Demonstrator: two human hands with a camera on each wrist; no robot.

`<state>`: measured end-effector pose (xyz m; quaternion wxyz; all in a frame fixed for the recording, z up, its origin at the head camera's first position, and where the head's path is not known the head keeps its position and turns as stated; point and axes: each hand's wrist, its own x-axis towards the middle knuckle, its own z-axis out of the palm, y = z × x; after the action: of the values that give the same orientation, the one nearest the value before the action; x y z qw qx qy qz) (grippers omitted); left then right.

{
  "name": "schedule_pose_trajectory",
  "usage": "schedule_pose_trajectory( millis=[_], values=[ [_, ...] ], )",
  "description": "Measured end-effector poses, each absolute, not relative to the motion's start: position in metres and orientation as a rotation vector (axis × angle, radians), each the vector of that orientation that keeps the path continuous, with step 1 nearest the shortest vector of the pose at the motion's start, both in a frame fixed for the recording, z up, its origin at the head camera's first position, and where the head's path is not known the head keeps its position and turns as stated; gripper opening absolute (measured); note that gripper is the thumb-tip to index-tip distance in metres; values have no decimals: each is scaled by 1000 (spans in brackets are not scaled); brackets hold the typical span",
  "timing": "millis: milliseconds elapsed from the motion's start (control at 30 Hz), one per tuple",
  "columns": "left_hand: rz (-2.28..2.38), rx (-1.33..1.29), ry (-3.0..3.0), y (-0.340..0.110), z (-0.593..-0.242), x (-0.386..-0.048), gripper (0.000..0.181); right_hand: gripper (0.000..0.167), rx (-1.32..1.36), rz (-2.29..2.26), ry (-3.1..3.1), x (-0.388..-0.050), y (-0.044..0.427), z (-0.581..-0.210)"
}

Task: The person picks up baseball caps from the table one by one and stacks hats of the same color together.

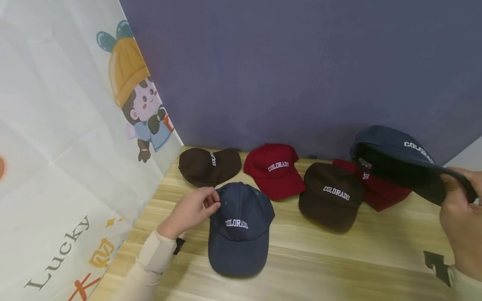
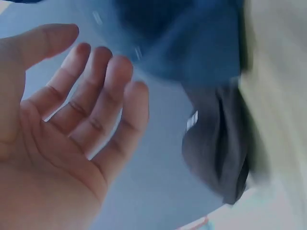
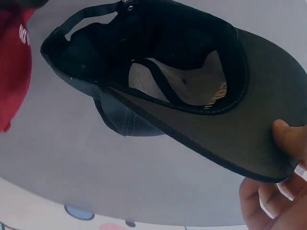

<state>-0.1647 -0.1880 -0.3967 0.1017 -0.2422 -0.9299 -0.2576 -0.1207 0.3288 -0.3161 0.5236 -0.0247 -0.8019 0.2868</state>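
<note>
My right hand (image 1: 462, 217) grips the brim of a navy baseball cap (image 1: 384, 140) lettered COLORADO, lifted at the right. In the right wrist view the thumb lies on the underside of the brim (image 3: 259, 110), and the cap's hollow inside and back strap show. Beside the crown of a second navy cap (image 1: 241, 255), lying brim toward me, is my left hand (image 1: 193, 209). Its fingers are loosely bent and hold nothing in the left wrist view; whether they touch that cap cannot be told.
Along the back of the wooden table (image 1: 301, 267) lie a brown cap (image 1: 196, 167), a red cap (image 1: 275, 184), another brown cap (image 1: 327, 209) and a second red cap (image 1: 384, 194), partly covered. A grey-blue panel (image 1: 282, 75) stands behind; a printed white sheet (image 1: 56, 125) borders the left.
</note>
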Motion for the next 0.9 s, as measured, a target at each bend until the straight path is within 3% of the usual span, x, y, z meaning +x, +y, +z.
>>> schedule_pose_trajectory(
  millis=[333, 900],
  values=[
    [-781, -630, -2969, -208, -378, -220, 19, 23, 17, 676, -1869, -117, 297, -317],
    [-923, -706, -3068, -213, -380, -228, 14, 26, 19, 667, -1855, -120, 299, -320]
  ],
)
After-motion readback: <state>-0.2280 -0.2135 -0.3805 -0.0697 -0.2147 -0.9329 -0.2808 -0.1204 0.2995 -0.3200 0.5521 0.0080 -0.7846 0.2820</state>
